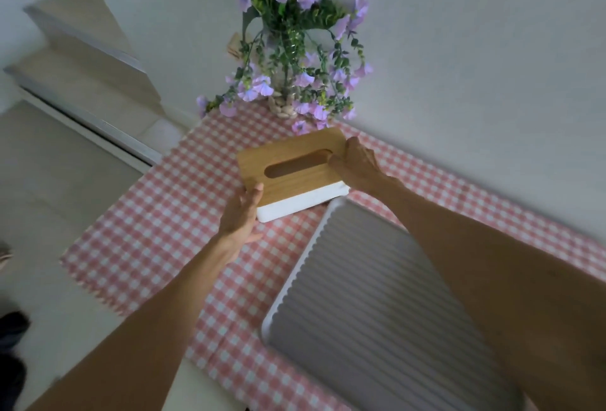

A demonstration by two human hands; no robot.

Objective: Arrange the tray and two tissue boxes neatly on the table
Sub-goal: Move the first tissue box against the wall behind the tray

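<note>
A white tissue box with a wooden lid [288,161] and an oval slot sits at the far end of the table, just in front of the flowers. My left hand [241,214] grips its near left corner. My right hand [355,161] holds its right end, thumb on the lid. Both hands are on the same box. A white tray with a ribbed grey floor [357,305] lies on the cloth right behind the box, its far corner almost touching it; my right forearm crosses over the tray. No second tissue box is in view.
A pink and white checked cloth [157,233] covers the table. A vase of purple flowers [295,60] stands against the white wall at the table's far end. Pale steps [82,60] and floor lie off to the left.
</note>
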